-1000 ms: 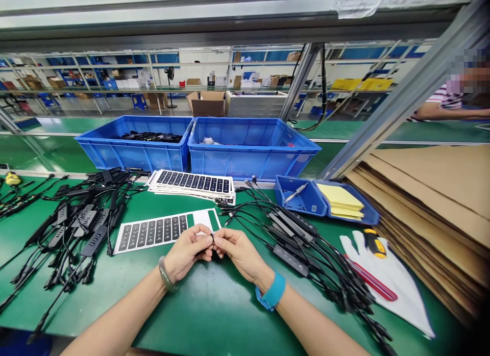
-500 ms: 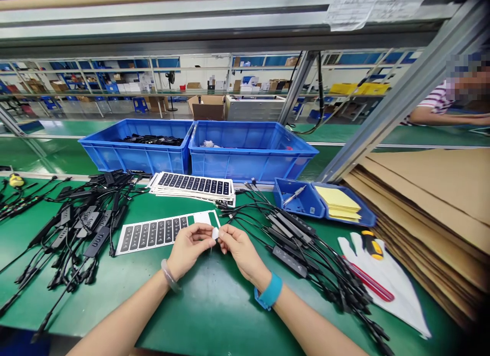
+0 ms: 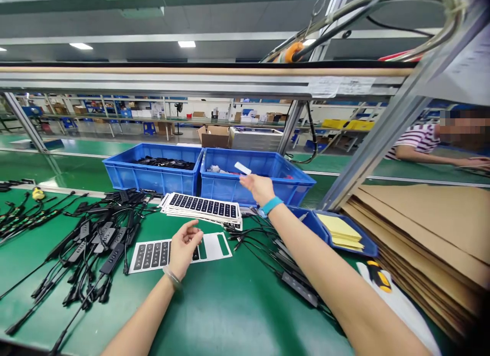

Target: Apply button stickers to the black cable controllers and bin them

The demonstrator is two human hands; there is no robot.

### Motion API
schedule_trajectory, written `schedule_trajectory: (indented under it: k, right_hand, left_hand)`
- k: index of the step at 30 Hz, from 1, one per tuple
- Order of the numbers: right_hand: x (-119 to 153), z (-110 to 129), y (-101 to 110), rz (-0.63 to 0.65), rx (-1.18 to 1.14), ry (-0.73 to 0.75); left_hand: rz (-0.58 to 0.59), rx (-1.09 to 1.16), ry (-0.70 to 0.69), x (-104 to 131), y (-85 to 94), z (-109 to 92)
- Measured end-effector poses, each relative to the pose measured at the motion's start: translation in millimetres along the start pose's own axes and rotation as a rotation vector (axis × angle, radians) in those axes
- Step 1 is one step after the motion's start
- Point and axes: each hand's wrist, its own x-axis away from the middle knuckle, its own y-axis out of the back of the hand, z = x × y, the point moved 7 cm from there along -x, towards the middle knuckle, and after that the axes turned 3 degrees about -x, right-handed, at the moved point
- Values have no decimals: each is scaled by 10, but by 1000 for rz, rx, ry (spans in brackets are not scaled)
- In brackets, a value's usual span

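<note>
My left hand (image 3: 184, 248) is over a white sheet of black button labels (image 3: 150, 256), partly covering it. Its fingers are curled toward the thumb in a loose pinch, and anything between them is hidden. The sheet has narrow cut-outs at its right end, with green showing through. My right hand (image 3: 259, 188) reaches up to the right blue bin (image 3: 260, 188), fingers loosely spread. Just past its fingertips is a small white strip (image 3: 242, 168), seemingly loose in the air above the bin.
Black cabled units (image 3: 113, 258) lie heaped at left, more (image 3: 300, 288) under my right arm. A stack of label sheets (image 3: 202, 205) sits before the left blue bin (image 3: 153, 177). Yellow paper (image 3: 339, 230), a glove (image 3: 406, 307) and cardboard (image 3: 432, 213) are at right. A co-worker (image 3: 419, 142) sits beyond.
My hands have parted. The right moved up and forward to the right bin, and the white strip is now off its fingertips. The left shifted slightly left. My view tilted up.
</note>
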Motion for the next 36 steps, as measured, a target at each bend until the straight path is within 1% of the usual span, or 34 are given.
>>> schedule_trajectory:
  k: [1,2,5,7,8,10,14,16,17,18,19,21,23,24,25,26,28,30,32,34,36]
  right_hand:
    - [115,-65,-59,51,39,-9]
    - [287,-149,-118,112,83,-14]
    - [951,-421,-271,318,224,4]
    - [1325,-541,-316,406,303,54]
    - [1454,-580,-320,429,334,79]
    - [1600,-633,-298,442,375,120]
    - [1669,-657,-186,407,507,221]
    - [1681,-630,-73,362,547,273]
    - [1684,-614,3,334,538,289]
    - [1682,-604,89,303,516,296]
    - [1675,-604,182,272,483,292]
    - [1647,-656,359,219,388,245]
    - [1616,-761,491,176,257,166]
    - [1606,-817,533,159,186,130]
    - [1601,-869,557,148,123,99]
    - [1601,-913,569,140,73,74]
    - [1612,-968,572,133,18,40]
    - [1631,-978,568,131,2,23]
    - [1648,-962,567,131,-12,17]
    - [1661,-937,562,139,-30,20]
    - [1672,-919,552,153,-44,28]
  left_hand:
    - [-3,-32,-23,5,2,-9]
    - [-2,-67,-45,13,0,-20]
    - [21,-245,-151,56,-26,-85]
    - [44,-342,-224,98,-56,-126]
    - [59,-367,-249,120,-75,-136]
    - [94,-413,-280,170,-125,-145]
    - [165,-500,-323,248,-214,-200]
    - [207,-664,-371,239,-192,-286]
    - [203,-778,-382,205,-123,-338]
    - [171,-893,-377,150,-1,-398]
    - [103,-998,-352,73,177,-466]
    - [-87,-1093,-265,-102,646,-619]
    - [-279,-1158,-158,-264,1133,-739]
    - [-353,-1179,-104,-330,1341,-776]
    - [-407,-1189,-51,-384,1512,-797]
    - [-444,-1189,-2,-425,1643,-806]
    - [-493,-1162,69,-460,1794,-823]
    - [-529,-1095,92,-444,1824,-866]
    - [-541,-984,79,-401,1755,-924]
    - [-510,-825,51,-352,1587,-948]
    - [-429,-633,38,-293,1310,-889]
